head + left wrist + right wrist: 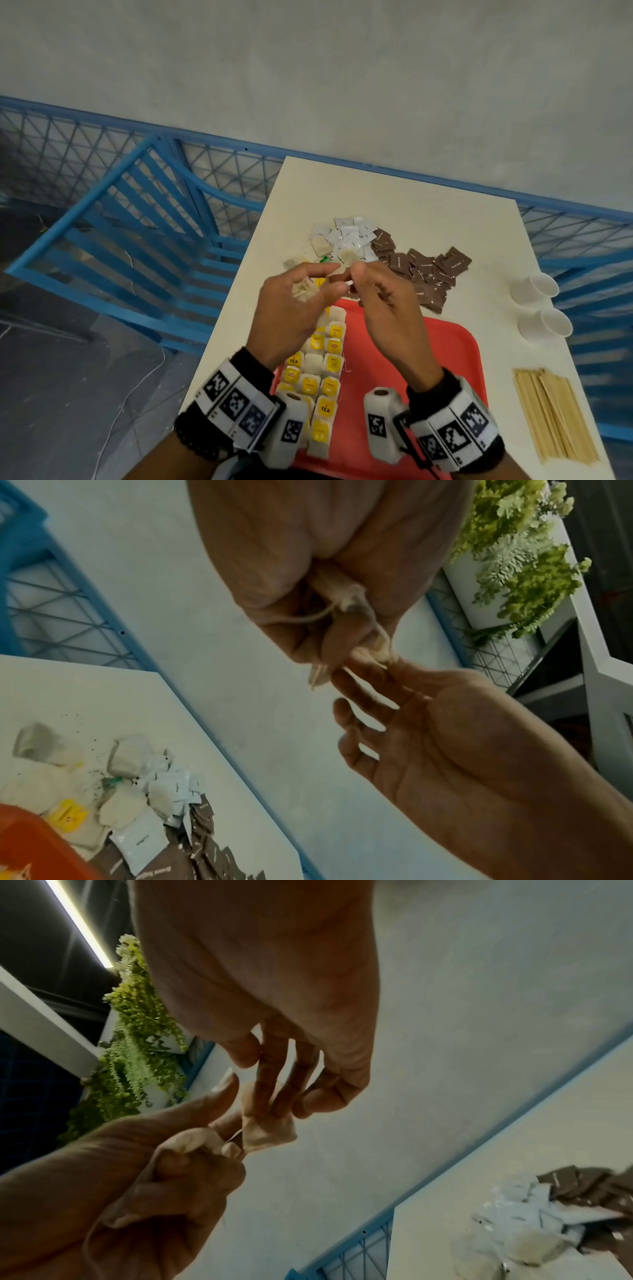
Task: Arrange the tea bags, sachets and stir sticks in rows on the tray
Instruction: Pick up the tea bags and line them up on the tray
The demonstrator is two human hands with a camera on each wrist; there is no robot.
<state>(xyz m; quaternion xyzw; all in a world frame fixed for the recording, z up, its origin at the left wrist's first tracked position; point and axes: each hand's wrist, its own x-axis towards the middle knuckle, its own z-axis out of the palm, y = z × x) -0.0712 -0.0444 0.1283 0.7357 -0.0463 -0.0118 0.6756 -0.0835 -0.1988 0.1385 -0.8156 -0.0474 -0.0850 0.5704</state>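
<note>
Both hands are raised over the far end of the red tray point(448, 346). My left hand point(333, 279) grips a small bunch of beige tea bags point(303, 288) in its palm, crumpled with a string hanging in the left wrist view point(342, 595). My right hand point(356, 274) pinches one tea bag point(270, 1133) by its top edge, joined by a string to the left hand's bunch point(192, 1139). Yellow-tagged tea bags point(323, 371) lie in rows on the tray's left side. White sachets point(347, 236), brown sachets point(428, 270) and wooden stir sticks point(551, 414) lie on the table.
A few loose tea bags point(320, 245) and spilled tea specks lie left of the white sachets. Two white paper cups point(536, 287) stand at the table's right edge. A blue chair point(137, 240) and a blue mesh railing point(222, 168) border the table.
</note>
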